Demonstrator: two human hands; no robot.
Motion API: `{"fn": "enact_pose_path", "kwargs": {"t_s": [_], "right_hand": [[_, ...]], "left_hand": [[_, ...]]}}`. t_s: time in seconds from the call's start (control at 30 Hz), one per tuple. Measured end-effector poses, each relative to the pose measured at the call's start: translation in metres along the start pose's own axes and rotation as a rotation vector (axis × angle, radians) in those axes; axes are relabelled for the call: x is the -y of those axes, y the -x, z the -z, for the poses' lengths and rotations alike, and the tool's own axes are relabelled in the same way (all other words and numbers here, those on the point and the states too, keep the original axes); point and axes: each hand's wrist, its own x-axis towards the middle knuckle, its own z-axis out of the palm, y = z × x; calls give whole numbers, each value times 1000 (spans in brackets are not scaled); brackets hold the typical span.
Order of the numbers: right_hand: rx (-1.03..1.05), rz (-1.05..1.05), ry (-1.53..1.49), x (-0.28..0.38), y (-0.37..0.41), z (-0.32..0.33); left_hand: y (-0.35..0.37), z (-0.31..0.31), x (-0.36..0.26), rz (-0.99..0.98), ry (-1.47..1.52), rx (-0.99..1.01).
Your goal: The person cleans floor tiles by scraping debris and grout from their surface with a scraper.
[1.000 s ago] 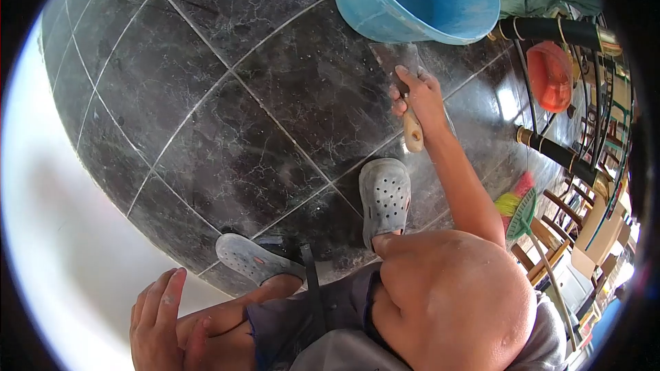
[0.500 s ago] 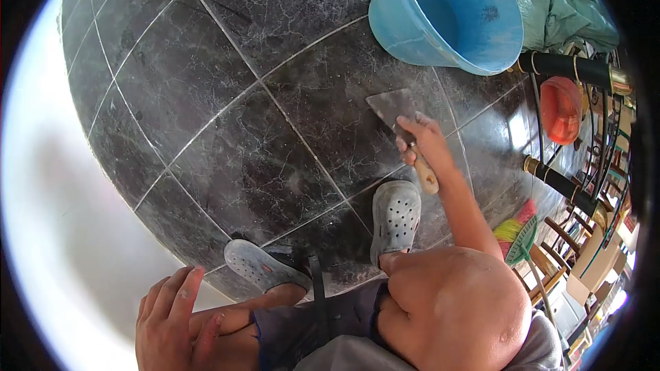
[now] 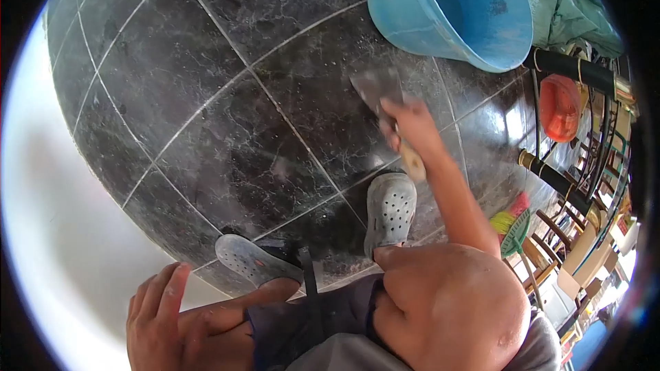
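Observation:
My right hand (image 3: 411,127) is closed round a putty knife (image 3: 378,87) with a wide metal blade and a pale wooden handle. The blade points to the upper left, over the dark tiled floor (image 3: 227,134), slightly smeared by motion. My left hand (image 3: 157,312) hangs by my left knee at the lower left, fingers stretched out and holding nothing; a whitish smear marks one finger. Below the knife stands my grey clog (image 3: 390,213), with the other clog (image 3: 251,259) further left.
A light blue bucket (image 3: 405,17) leans into the upper right, beside a green plastic sheet (image 3: 570,10). Further right are a black metal railing (image 3: 574,72), a red-orange basin (image 3: 558,108) and a green broom (image 3: 515,233). A white wall (image 3: 75,220) curves along the left.
My right hand with the putty knife has shifted a little to the left and up. The whole view has tilted slightly; my left hand keeps its place by the knee.

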Motion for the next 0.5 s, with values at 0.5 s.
{"fn": "enact_pose_path", "kwargs": {"t_s": [0.5], "right_hand": [[-129,-35,-15,-6,-1,-8]], "left_hand": [[22,-8,15,-84,57,-16]]}}
